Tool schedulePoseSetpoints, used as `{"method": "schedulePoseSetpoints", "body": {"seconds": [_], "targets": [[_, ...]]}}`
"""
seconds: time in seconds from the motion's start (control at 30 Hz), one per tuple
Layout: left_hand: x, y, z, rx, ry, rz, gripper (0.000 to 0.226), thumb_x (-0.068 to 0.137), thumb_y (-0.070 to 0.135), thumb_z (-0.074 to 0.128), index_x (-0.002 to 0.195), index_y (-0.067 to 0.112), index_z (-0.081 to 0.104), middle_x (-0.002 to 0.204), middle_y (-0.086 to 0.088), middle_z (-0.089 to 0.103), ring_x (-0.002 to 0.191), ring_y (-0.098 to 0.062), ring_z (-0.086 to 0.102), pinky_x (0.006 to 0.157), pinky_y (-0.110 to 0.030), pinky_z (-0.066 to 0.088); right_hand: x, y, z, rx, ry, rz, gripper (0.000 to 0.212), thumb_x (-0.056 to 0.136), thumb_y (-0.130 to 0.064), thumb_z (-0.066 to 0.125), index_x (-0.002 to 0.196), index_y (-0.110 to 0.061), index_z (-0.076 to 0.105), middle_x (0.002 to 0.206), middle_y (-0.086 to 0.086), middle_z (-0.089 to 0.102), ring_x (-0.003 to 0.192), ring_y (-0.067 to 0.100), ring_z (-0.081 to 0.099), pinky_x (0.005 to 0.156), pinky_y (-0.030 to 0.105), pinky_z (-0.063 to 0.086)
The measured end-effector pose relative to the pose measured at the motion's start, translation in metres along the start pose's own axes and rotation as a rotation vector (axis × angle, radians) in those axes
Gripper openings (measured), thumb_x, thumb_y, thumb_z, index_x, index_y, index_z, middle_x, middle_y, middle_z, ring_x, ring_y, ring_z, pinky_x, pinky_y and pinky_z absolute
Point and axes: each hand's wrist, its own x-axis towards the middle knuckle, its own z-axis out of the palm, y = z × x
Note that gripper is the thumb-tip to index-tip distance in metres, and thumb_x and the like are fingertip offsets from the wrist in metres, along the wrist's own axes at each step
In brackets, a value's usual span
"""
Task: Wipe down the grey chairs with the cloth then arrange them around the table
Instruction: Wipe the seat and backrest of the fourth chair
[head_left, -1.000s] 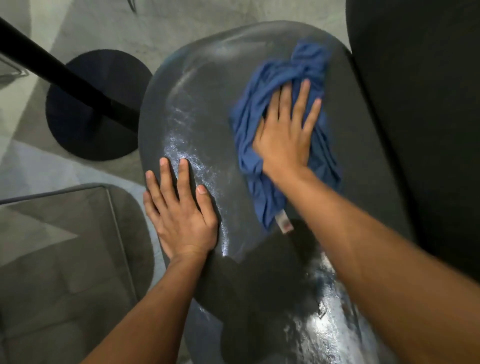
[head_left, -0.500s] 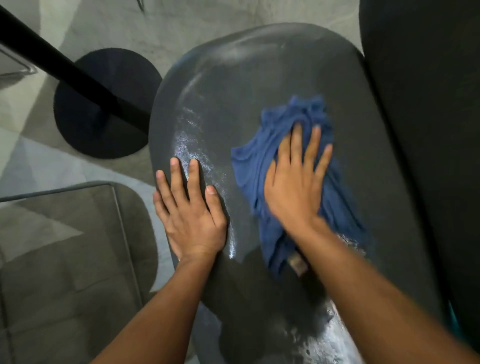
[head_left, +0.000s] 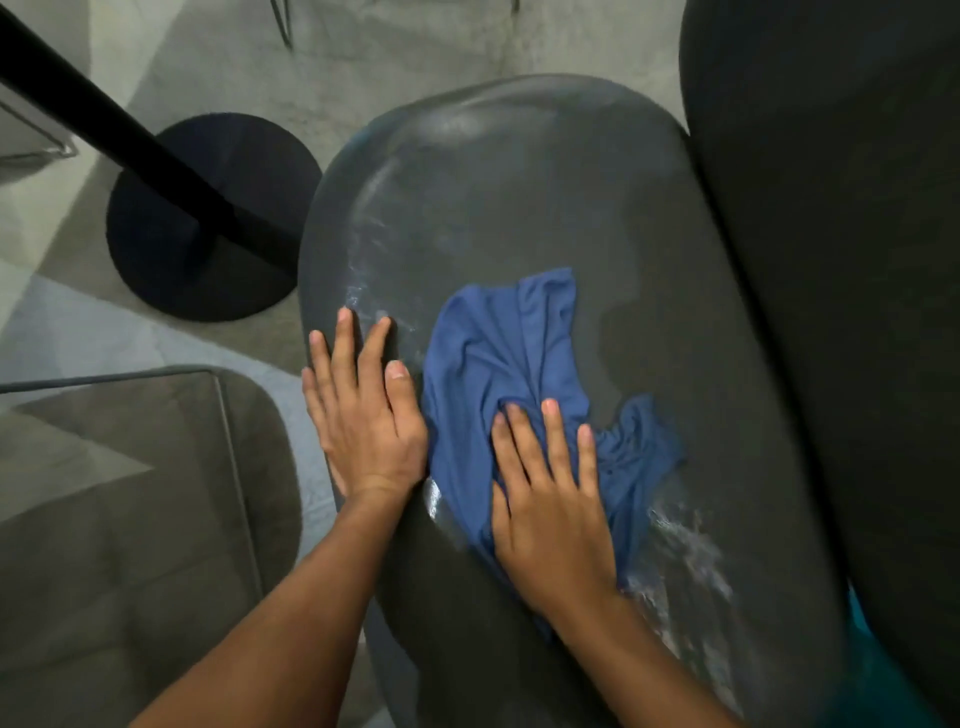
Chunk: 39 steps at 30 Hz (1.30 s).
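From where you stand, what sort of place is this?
Probably a café or office lounge: a grey chair being wiped, a round black pedestal base on a concrete floor, and a glass tabletop beside it.

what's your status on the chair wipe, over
Right hand flat on blue cloth, pressing it to grey chair seat. Left hand flat, bracing seat edge. Nothing blocking the seat.

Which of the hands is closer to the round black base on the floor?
Left. The left hand lies flat at the chair seat's edge, on the side toward the black base. The right hand presses the blue cloth farther from it.
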Motion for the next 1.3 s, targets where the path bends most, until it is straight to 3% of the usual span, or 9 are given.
{"method": "schedulePoseSetpoints", "body": {"seconds": [0.13,0.3,0.37,0.5,0.63,0.8,0.9,1.07,1.3], "targets": [[-0.006,0.008,-0.013,-0.15,0.018,0.001,0.051,0.101,0.036,0.041,0.15,0.022,0.048,0.165,0.001,0.034,0.157,-0.023,0.015,0.126,-0.056,0.014,-0.048,0.007,-0.01,0.117,-0.006,0.029,0.056,0.104,-0.039,0.032,0.155,-0.016,0.04,0.166,0.002,0.028,0.157,0.029,0.009,0.122,0.055,0.014],[-0.083,0.07,-0.011,-0.184,-0.157,0.37,0.036,0.098,0.017,0.055,0.132,0.014,0.066,0.155,-0.005,0.048,0.153,-0.027,0.03,0.119,-0.055,0.031,-0.059,0.036,-0.026,0.274,0.183,0.166,0.051,0.105,-0.034,0.033,0.148,-0.013,0.049,0.16,0.005,0.04,0.154,0.031,0.02,0.12,0.058,0.02],[-0.116,0.075,0.001,-0.076,-0.317,0.434,0.041,0.103,0.027,0.048,0.141,0.016,0.059,0.158,-0.003,0.044,0.153,-0.021,0.029,0.119,-0.049,0.034,-0.056,0.051,-0.028,0.37,0.268,0.192,0.048,0.104,-0.028,0.034,0.144,-0.01,0.053,0.155,0.006,0.047,0.151,0.029,0.029,0.118,0.059,0.026],[-0.123,0.045,0.008,0.314,-0.41,0.547,0.063,0.106,0.056,0.027,0.16,0.023,0.031,0.169,-0.001,0.023,0.158,-0.025,0.013,0.127,-0.046,0.013,-0.048,0.07,-0.032,0.529,0.351,0.163,0.039,0.101,-0.016,0.042,0.133,-0.013,0.064,0.135,0.005,0.062,0.139,0.024,0.05,0.111,0.046,0.042],[-0.091,0.013,-0.011,0.449,-0.389,0.476,0.072,0.103,0.065,0.021,0.162,0.025,0.025,0.17,0.0,0.017,0.157,-0.027,0.012,0.127,-0.045,0.011,-0.044,0.075,-0.025,0.52,0.389,0.189,0.033,0.096,-0.008,0.053,0.126,-0.012,0.067,0.125,0.006,0.06,0.131,0.028,0.053,0.107,0.05,0.044],[-0.041,-0.016,-0.041,0.478,-0.427,0.346,0.083,0.097,0.072,0.023,0.162,0.02,0.027,0.171,0.001,0.012,0.158,-0.029,0.011,0.127,-0.051,0.014,-0.053,0.071,-0.009,0.357,0.301,0.263,0.044,0.101,-0.02,0.045,0.144,-0.013,0.054,0.147,0.009,0.052,0.145,0.028,0.04,0.12,0.052,0.029],[-0.044,0.012,-0.042,0.386,-0.403,0.3,0.077,0.097,0.066,0.03,0.158,0.019,0.035,0.17,-0.004,0.017,0.158,-0.029,0.007,0.127,-0.053,0.012,-0.054,0.069,-0.003,0.295,0.292,0.259,0.049,0.103,-0.022,0.043,0.15,-0.011,0.046,0.153,0.009,0.047,0.149,0.026,0.034,0.122,0.052,0.026],[-0.08,0.043,-0.003,0.465,-0.424,0.199,0.078,0.098,0.073,0.017,0.162,0.027,0.021,0.172,0.001,-0.01,0.158,-0.029,-0.012,0.125,-0.06,-0.003,-0.053,0.069,-0.001,0.218,0.279,0.269,0.05,0.105,-0.026,0.039,0.151,-0.007,0.044,0.155,0.01,0.045,0.151,0.026,0.031,0.121,0.054,0.029],[-0.024,0.092,0.041,0.461,-0.32,0.225,0.075,0.101,0.066,0.021,0.159,0.019,0.03,0.172,-0.008,-0.005,0.157,-0.039,-0.001,0.122,-0.066,-0.001,-0.05,0.066,0.005,0.187,0.278,0.284,0.053,0.104,-0.028,0.037,0.152,-0.006,0.041,0.158,0.009,0.043,0.152,0.025,0.029,0.12,0.054,0.029]]}}
